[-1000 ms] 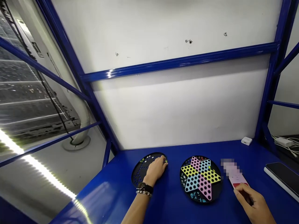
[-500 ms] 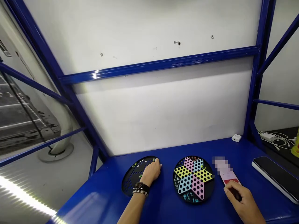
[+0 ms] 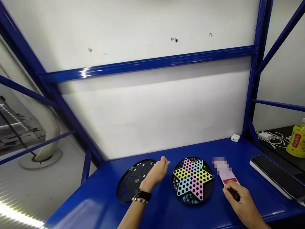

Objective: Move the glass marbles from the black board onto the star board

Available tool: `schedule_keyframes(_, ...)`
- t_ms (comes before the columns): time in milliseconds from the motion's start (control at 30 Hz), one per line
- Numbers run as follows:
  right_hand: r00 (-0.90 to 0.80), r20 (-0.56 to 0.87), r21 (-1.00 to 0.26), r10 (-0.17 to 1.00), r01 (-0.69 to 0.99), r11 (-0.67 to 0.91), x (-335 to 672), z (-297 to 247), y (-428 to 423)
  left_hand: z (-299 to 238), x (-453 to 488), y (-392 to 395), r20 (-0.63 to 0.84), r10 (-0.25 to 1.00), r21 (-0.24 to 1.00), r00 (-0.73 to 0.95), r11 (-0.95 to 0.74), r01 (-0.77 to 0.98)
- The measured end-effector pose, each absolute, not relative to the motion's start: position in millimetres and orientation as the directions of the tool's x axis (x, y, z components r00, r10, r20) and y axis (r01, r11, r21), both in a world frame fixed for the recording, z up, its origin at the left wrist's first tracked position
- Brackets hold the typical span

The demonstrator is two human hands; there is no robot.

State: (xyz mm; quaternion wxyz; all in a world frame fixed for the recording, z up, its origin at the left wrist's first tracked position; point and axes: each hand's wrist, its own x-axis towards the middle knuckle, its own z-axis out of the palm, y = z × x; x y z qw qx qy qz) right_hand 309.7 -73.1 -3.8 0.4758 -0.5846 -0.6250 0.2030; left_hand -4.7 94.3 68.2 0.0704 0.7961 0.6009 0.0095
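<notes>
My left hand point(image 3: 157, 171) hangs over the right rim of a black round Chinese checkers board point(image 3: 133, 181), its fingers bunched. I cannot tell whether they pinch a marble. Small white and green marbles point(image 3: 137, 180) sit in that board's holes. To its right lies a second board with a pastel pink, yellow and blue star point(image 3: 192, 179), with glass marbles in the black gaps between the points. My right hand point(image 3: 234, 194) curls over the lower end of a smartphone point(image 3: 225, 173), whose screen is pink and partly pixelated.
The blue steel table point(image 3: 100, 187) has a white power adapter point(image 3: 235, 138) at the back. To the right lie a black tablet point(image 3: 274, 176), a white charger with cables point(image 3: 264, 136) and a yellow drink bottle point(image 3: 296, 141). Blue frame bars stand before a white wall.
My left hand has lifted off the left board and moved right, toward the gap between the boards. The whole scene has shifted left in view. My right hand stays on the phone.
</notes>
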Motion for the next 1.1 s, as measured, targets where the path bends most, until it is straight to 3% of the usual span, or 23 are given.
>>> schedule_keyframes(67,0.157,0.372,-0.807,0.915,0.541,0.236,309,-4,-73,68,35,88,-0.045,0.916,0.260,0.398,-0.374,0.890)
schedule_keyframes(133,0.155,0.387,-0.800,0.909,0.546,0.248,310,-5,-72,64,74,83,-0.041,0.875,0.276,0.482,-0.454,0.847)
schedule_keyframes(300,0.132,0.412,-0.785,0.901,0.553,0.278,312,-11,-69,52,134,76,-0.034,0.857,0.066,0.513,-0.511,0.857)
schedule_keyframes(633,0.142,0.398,-0.805,0.906,0.528,0.271,313,-11,-67,42,168,66,0.079,0.841,-0.082,0.535,-0.530,0.844)
schedule_keyframes(1100,0.217,0.395,-0.842,0.893,0.475,0.257,309,-13,-70,36,177,58,0.106,0.882,0.054,0.458,-0.465,0.884)
